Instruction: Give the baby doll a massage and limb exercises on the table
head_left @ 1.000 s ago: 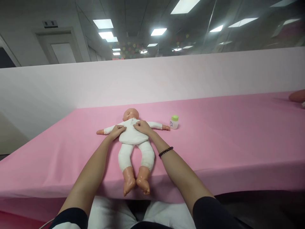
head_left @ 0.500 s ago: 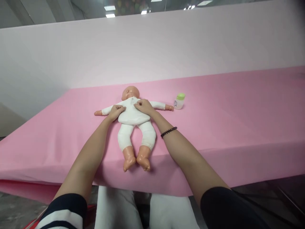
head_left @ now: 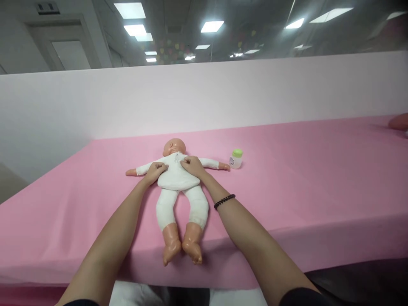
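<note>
A baby doll (head_left: 178,176) with a white cloth body lies on its back on the pink-covered table (head_left: 287,187), its head away from me, arms spread and feet at the near edge. My left hand (head_left: 156,171) rests on the left side of its chest, fingers curled in. On the right side of the chest lies my right hand (head_left: 192,165), its fingers pressed together; a dark beaded bracelet circles that forearm. Whatever the fingertips may pinch is too small to make out. Beside the doll's right-hand arm stands a small clear bottle (head_left: 236,160) with a green cap.
Behind the table rises a white panel (head_left: 204,97), with glass and ceiling lights above it. At the far right edge, part of a reddish-brown object (head_left: 398,122) shows on the table.
The camera view has tilted up, so the table and doll appear lower. An object has come into view at the far right. Both hands keep nearly the same place on the doll's chest.
</note>
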